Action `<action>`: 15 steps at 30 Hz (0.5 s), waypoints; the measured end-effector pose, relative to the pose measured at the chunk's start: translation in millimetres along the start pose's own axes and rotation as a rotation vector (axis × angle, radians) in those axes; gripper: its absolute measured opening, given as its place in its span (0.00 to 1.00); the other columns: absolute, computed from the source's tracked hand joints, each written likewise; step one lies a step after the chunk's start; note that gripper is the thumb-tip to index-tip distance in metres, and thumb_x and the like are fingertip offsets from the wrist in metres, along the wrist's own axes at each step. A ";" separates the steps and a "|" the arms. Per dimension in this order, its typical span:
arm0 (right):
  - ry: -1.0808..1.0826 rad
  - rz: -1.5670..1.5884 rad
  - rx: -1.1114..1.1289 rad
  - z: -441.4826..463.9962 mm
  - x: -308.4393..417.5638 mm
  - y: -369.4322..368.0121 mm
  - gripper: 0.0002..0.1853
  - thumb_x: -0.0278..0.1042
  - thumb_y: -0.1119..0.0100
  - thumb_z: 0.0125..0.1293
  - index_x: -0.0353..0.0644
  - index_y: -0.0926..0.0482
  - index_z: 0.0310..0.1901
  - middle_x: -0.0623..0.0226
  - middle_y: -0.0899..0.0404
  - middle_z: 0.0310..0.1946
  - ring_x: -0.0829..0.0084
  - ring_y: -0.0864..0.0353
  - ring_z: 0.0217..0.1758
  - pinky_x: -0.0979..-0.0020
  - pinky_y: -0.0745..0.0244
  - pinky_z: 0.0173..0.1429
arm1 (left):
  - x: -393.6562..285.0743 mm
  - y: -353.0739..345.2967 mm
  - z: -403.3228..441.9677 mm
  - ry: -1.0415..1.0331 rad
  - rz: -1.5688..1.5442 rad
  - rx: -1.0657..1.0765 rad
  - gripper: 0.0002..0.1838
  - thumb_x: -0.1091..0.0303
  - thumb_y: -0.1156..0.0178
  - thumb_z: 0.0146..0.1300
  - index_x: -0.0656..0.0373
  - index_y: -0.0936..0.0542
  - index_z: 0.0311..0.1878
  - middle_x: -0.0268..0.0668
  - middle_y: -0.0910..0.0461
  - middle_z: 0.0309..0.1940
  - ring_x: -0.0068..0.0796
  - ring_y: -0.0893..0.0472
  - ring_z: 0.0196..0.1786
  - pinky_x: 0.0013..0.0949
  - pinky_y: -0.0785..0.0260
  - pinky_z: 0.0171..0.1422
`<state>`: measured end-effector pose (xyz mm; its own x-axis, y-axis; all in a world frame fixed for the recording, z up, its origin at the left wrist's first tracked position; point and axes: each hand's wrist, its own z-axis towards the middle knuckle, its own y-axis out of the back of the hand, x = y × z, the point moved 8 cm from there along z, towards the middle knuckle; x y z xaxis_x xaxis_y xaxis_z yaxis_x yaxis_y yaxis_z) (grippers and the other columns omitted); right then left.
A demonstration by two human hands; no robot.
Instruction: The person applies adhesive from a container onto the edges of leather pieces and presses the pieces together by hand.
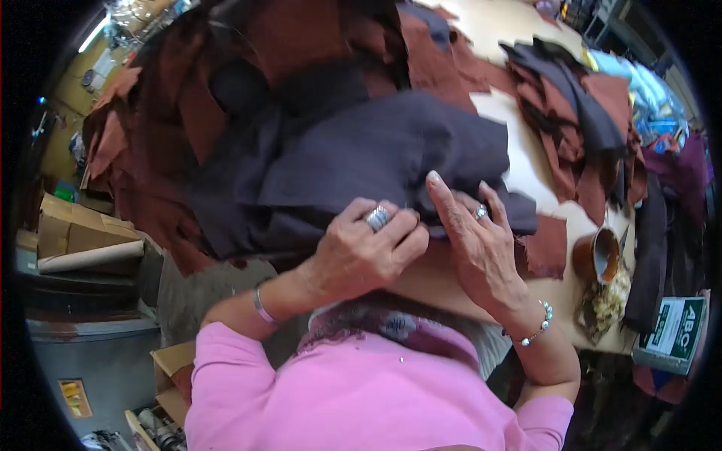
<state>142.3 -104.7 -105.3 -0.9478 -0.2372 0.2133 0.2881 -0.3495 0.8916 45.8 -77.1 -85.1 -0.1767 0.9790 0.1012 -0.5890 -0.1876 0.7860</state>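
A large piece of dark cloth (pixel 346 158) lies bunched over brown cloth pieces (pixel 293 37) on the table. My left hand (pixel 368 244) is closed at the near edge of the dark cloth, its fingers curled in a pinch on it, with a wide silver ring showing. Beside it on the right, my right hand (pixel 477 240) has its fingers apart, the index finger stretched out over the cloth and a ring on another finger. The two hands are close together. Folds hide the cloth's edge between them.
More brown and dark cloth (pixel 571 113) is heaped at the right of the pale table (pixel 519 158). A brown cup (pixel 596 254) stands near the right edge, above a yellowish tangled bundle (pixel 609 304). A green and white box (pixel 674 331) is at the far right, cardboard boxes (pixel 79 233) at the left.
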 end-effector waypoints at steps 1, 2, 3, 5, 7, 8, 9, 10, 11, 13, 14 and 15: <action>0.007 0.001 0.026 6.5 -4.7 2.7 0.37 0.24 0.50 0.57 0.46 0.43 0.71 0.64 0.22 0.40 0.68 0.22 0.45 0.58 0.39 0.66 | 6.2 1.4 -3.3 0.048 0.033 0.062 0.13 0.67 0.42 0.51 0.55 0.24 0.42 0.32 0.23 0.38 0.28 0.21 0.39 0.33 0.33 0.46; 0.051 -0.044 -0.096 8.7 -6.3 12.6 0.38 0.22 0.51 0.56 0.45 0.44 0.72 0.67 0.24 0.28 0.69 0.23 0.32 0.61 0.35 0.62 | 16.1 8.7 -5.5 0.120 0.099 0.088 0.15 0.69 0.41 0.50 0.55 0.23 0.44 0.33 0.22 0.41 0.30 0.21 0.43 0.34 0.33 0.49; 0.040 -0.058 -0.117 9.7 -10.4 24.0 0.38 0.20 0.51 0.55 0.45 0.43 0.71 0.66 0.23 0.29 0.68 0.22 0.33 0.60 0.35 0.62 | 26.7 17.0 -9.7 0.196 0.156 0.115 0.17 0.70 0.39 0.50 0.55 0.22 0.46 0.33 0.22 0.43 0.32 0.21 0.46 0.36 0.33 0.52; 0.019 -0.063 -0.169 10.5 -17.4 51.3 0.38 0.18 0.52 0.54 0.44 0.42 0.71 0.65 0.22 0.30 0.66 0.21 0.36 0.58 0.35 0.62 | 51.2 37.8 -23.1 0.329 0.120 0.116 0.24 0.74 0.38 0.45 0.57 0.23 0.50 0.39 0.21 0.46 0.39 0.21 0.48 0.41 0.33 0.55; -0.022 -0.079 -0.085 11.5 -22.2 69.0 0.41 0.15 0.51 0.51 0.45 0.41 0.71 0.63 0.21 0.31 0.64 0.21 0.37 0.58 0.36 0.62 | 63.8 46.6 -38.0 0.341 0.205 0.167 0.25 0.76 0.38 0.43 0.59 0.23 0.50 0.41 0.21 0.45 0.40 0.21 0.46 0.41 0.32 0.51; -0.035 -0.065 -0.033 12.7 -22.0 74.2 0.41 0.14 0.51 0.50 0.46 0.41 0.71 0.62 0.21 0.30 0.63 0.21 0.37 0.58 0.35 0.62 | 66.7 48.0 -41.8 0.366 0.133 0.218 0.25 0.77 0.39 0.42 0.59 0.23 0.49 0.41 0.21 0.43 0.40 0.21 0.45 0.41 0.31 0.49; -0.049 -0.054 0.020 14.0 -21.6 81.4 0.42 0.14 0.51 0.49 0.48 0.41 0.71 0.61 0.22 0.30 0.63 0.21 0.37 0.57 0.34 0.61 | 68.0 51.0 -42.2 0.390 0.059 0.267 0.24 0.78 0.40 0.42 0.59 0.23 0.49 0.42 0.20 0.41 0.40 0.21 0.44 0.41 0.31 0.48; -0.057 -0.044 0.050 16.3 -21.4 90.9 0.42 0.13 0.51 0.49 0.48 0.40 0.70 0.60 0.22 0.29 0.62 0.21 0.36 0.57 0.34 0.60 | 67.7 53.0 -41.5 0.416 -0.020 0.319 0.24 0.79 0.41 0.41 0.60 0.23 0.48 0.42 0.20 0.40 0.41 0.21 0.42 0.41 0.31 0.46; -0.064 -0.032 0.084 20.3 -22.0 100.5 0.42 0.13 0.51 0.48 0.48 0.40 0.70 0.60 0.22 0.29 0.62 0.21 0.36 0.57 0.34 0.60 | 63.9 59.1 -33.4 0.356 -0.050 0.314 0.24 0.79 0.42 0.42 0.60 0.24 0.49 0.40 0.21 0.37 0.39 0.21 0.39 0.40 0.31 0.44; -0.077 -0.002 0.103 31.5 -29.6 120.4 0.41 0.12 0.53 0.48 0.48 0.37 0.68 0.58 0.22 0.27 0.59 0.22 0.32 0.57 0.31 0.56 | 65.7 72.5 -8.7 0.238 -0.105 0.303 0.24 0.79 0.43 0.43 0.60 0.25 0.50 0.37 0.23 0.33 0.36 0.22 0.33 0.37 0.30 0.40; -0.079 -0.105 0.066 39.5 -36.9 129.8 0.40 0.12 0.53 0.49 0.49 0.35 0.67 0.57 0.22 0.26 0.58 0.22 0.32 0.56 0.30 0.54 | 66.2 77.7 4.7 0.184 -0.117 0.288 0.23 0.79 0.44 0.44 0.61 0.25 0.49 0.38 0.23 0.32 0.37 0.21 0.34 0.37 0.30 0.40; -0.082 -0.205 0.025 48.9 -45.5 138.5 0.38 0.12 0.54 0.49 0.49 0.34 0.66 0.56 0.22 0.26 0.56 0.22 0.31 0.56 0.29 0.51 | 71.7 78.9 16.3 0.183 -0.165 0.269 0.26 0.82 0.43 0.40 0.61 0.23 0.49 0.43 0.21 0.36 0.44 0.21 0.39 0.41 0.31 0.44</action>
<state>218.6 -98.0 28.1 -0.9945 -0.0882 0.0573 0.0855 -0.3597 0.9291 -0.4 -20.5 -5.9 -0.2492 0.9594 -0.1322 -0.3973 0.0232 0.9174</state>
